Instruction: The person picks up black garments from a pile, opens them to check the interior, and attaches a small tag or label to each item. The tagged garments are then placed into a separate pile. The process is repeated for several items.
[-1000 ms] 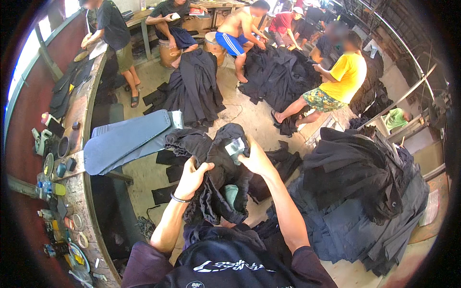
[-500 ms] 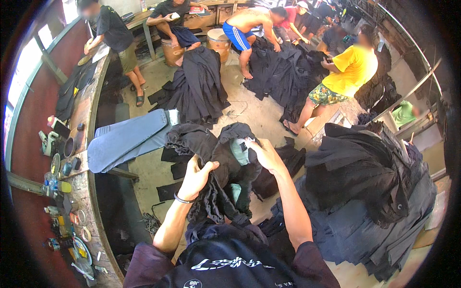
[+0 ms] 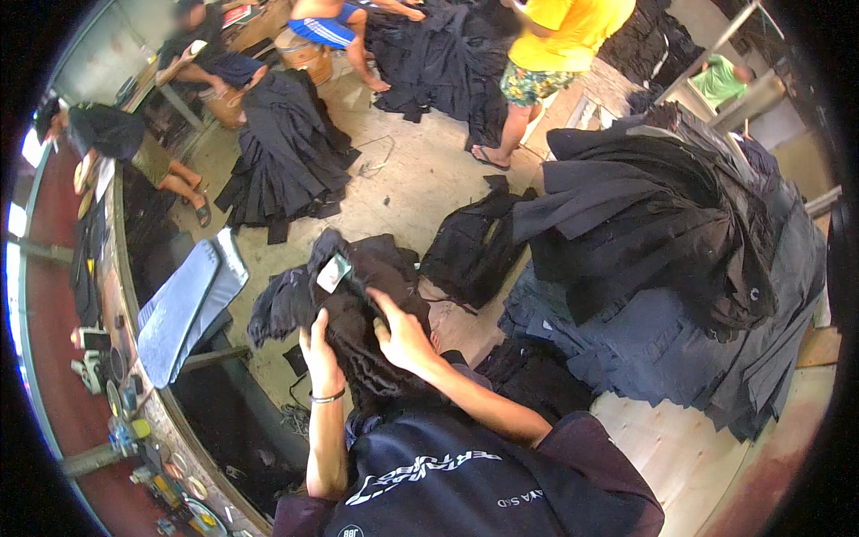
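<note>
Since the earlier frame your view tilted down; your left hand (image 3: pixel 319 349) and right hand (image 3: pixel 400 333) both grip the crumpled black cloth garment (image 3: pixel 358 313), its pale rectangular tag (image 3: pixel 334 272) showing, tall dark stacked-clothing pile (image 3: pixel 662 268) apparently still unhandled.

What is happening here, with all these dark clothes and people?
A person holds a black garment up in front of them with both bare hands: the left hand has a grip on its middle, and the right hand presses it close under a pale tag. A big pile of dark garments lies at their right. Further back, other people sit or stand among more dark heaps on the floor.
</note>
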`<action>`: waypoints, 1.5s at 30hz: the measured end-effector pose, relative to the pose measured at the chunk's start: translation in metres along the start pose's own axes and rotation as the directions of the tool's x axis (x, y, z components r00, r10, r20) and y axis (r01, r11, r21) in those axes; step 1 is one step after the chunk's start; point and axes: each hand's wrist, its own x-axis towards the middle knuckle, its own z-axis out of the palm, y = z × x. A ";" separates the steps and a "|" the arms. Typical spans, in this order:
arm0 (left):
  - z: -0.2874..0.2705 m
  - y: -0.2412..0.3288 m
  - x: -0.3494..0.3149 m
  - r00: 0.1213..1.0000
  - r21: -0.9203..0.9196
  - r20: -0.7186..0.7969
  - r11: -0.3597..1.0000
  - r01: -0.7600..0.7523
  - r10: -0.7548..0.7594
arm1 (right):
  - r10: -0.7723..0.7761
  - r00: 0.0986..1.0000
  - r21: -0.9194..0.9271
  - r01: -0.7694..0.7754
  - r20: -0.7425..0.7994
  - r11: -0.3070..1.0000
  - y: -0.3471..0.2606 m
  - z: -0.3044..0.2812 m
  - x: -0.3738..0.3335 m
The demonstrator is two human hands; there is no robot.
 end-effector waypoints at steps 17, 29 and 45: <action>-0.063 0.005 -0.004 0.972 -0.038 -0.229 0.997 -0.068 0.057 | -0.401 0.914 -0.755 0.309 0.067 0.578 0.090 -0.302 0.274; -0.083 0.046 0.094 0.985 0.119 -0.117 0.987 -0.111 0.125 | -0.362 0.930 -0.995 -0.027 -0.062 0.101 0.028 -0.336 0.243; -0.054 0.033 0.170 0.945 0.236 0.266 0.963 0.128 -0.190 | -0.159 0.951 0.044 0.176 -0.266 0.983 0.074 0.129 0.133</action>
